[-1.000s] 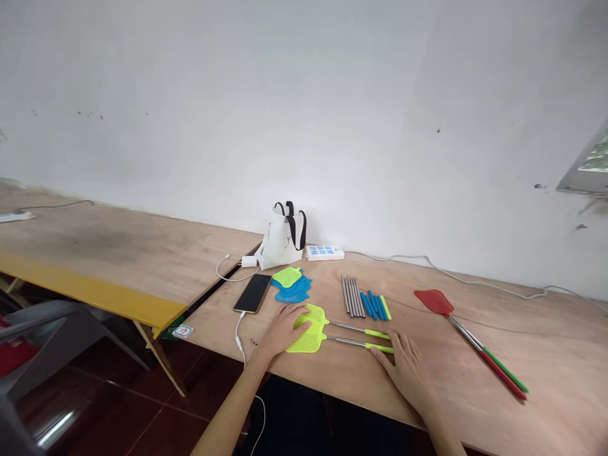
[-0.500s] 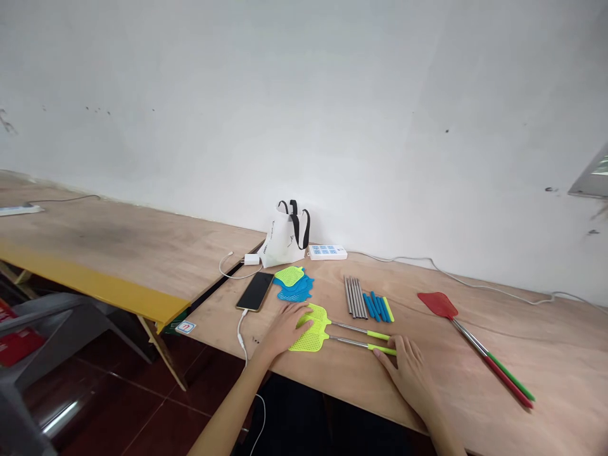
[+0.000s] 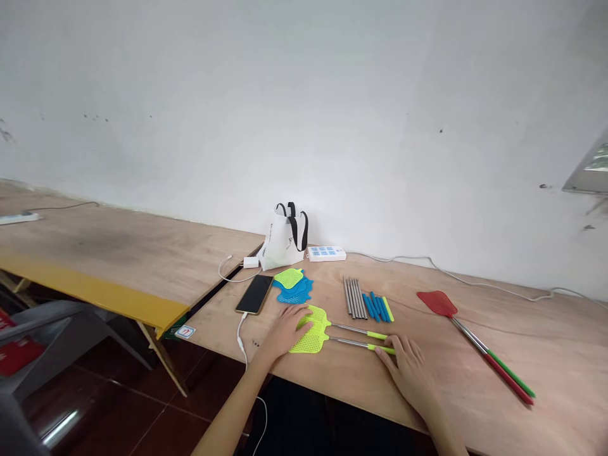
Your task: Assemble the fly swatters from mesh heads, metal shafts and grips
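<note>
Lime swatters [image 3: 308,343] apparently unmoved under left hand [image 3: 285,330]

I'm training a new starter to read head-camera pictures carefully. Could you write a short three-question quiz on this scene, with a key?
1. Which of the person's hands rests on the flat, perforated yellow-green plastic swatter heads?

2. True or false: a thin white cable is plugged into the flat rectangular phone with a black screen.

3. What stands directly beside the white rectangular plastic power strip?
A. The white bag with black straps
B. The flat red perforated swatter head
C. The short blue cylinders

Key:
1. The left hand.
2. True.
3. A.
</note>
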A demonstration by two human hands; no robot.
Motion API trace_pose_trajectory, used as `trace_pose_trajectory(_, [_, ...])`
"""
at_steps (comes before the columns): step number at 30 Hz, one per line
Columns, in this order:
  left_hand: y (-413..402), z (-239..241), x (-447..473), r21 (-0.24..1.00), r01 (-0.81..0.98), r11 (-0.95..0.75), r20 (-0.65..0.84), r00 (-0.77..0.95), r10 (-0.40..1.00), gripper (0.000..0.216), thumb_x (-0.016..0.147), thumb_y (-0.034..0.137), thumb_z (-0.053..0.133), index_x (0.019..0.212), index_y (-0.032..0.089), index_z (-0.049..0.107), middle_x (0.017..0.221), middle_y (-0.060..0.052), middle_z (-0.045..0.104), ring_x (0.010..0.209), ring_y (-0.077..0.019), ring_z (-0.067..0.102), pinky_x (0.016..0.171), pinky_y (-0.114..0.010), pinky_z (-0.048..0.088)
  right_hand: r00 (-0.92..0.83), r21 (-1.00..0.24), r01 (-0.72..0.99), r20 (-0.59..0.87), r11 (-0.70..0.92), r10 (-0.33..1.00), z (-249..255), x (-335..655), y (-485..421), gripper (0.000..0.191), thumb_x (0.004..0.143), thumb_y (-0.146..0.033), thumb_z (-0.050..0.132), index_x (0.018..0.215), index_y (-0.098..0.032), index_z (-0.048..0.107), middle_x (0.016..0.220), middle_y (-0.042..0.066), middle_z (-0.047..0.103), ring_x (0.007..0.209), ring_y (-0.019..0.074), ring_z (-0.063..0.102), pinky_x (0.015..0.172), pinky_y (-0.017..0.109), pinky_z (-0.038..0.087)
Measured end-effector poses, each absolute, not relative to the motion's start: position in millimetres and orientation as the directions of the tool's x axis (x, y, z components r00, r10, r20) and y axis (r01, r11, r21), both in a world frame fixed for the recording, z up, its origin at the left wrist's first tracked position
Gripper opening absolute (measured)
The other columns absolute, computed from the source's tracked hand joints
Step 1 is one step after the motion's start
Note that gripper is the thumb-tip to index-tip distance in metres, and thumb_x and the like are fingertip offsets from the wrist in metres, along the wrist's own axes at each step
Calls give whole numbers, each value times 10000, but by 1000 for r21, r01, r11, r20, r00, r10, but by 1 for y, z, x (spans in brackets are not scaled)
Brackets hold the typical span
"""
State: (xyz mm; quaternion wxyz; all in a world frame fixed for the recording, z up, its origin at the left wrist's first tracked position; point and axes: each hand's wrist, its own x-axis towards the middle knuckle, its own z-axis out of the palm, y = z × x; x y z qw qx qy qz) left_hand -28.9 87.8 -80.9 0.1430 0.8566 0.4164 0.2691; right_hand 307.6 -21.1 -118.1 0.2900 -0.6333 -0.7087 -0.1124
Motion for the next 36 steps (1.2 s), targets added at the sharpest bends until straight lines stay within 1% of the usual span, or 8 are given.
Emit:
trace_pose_trajectory(4, [88,-82,-29,457,640,-618,353,507,786,308,1010,399,502,1259,266,625,1406,-42,596,1309,-257,527,1135,-447,403,-38,-189,967,563,173,826,-117,307,-22,406,1019,-607,356,1023,-255,557,1003,60,650,937,249,612,853,398,445])
trace_pose_trajectory(9, [87,-81,-29,462,637,-617,352,507,787,290,1010,380,513,1255,268,620,1408,-41,595,1305,-248,529,1134,-438,402,-28,-198,966,560,166,828,-116,306,-22,410,1010,-620,373,999,-250,549,985,61,647,923,255,608,854,406,441])
trace_pose_trajectory(13, [88,-82,-29,460,640,-616,348,508,788,299,1011,386,513,1263,263,615,1415,-47,589,1308,-251,526,1135,-444,399,-44,-182,968,552,172,833,-115,306,-21,421,1011,-624,359,945,-252,545,957,56,639,897,252,603,850,408,438])
trace_pose_trajectory(18, [89,-84,-29,453,647,-613,341,510,790,310,1012,395,502,1270,264,616,1420,-48,586,1320,-251,522,1143,-447,393,-42,-175,970,561,168,827,-115,306,-21,426,1010,-627,356,970,-249,548,956,60,637,901,254,601,846,404,443])
trace_pose_trajectory(23, [91,-86,-29,447,642,-622,352,513,783,329,1014,407,490,1287,270,612,1418,-48,589,1313,-248,527,1147,-445,393,-50,-161,973,557,166,829,-115,306,-21,422,1013,-617,358,946,-252,558,957,57,640,895,250,606,838,400,448])
trace_pose_trajectory(28, [91,-86,-29,448,639,-626,354,516,780,334,1015,415,482,1282,266,617,1419,-54,588,1309,-254,530,1137,-449,403,-44,-177,969,557,171,829,-114,306,-21,423,1013,-618,357,1012,-252,570,994,61,649,927,254,610,859,407,450])
trace_pose_trajectory(31, [90,-84,-29,456,640,-618,342,515,786,328,1015,414,489,1278,262,612,1424,-55,584,1315,-255,525,1135,-453,402,-46,-177,969,551,171,833,-114,305,-21,420,1017,-612,352,999,-257,577,1001,62,652,929,254,611,855,406,450])
trace_pose_trajectory(36, [91,-85,-29,451,644,-618,346,512,786,325,1016,416,487,1272,265,617,1426,-51,584,1318,-254,523,1138,-451,398,-26,-212,963,537,165,843,-113,305,-22,421,1011,-622,363,1009,-256,572,1019,59,651,949,256,605,878,419,444])
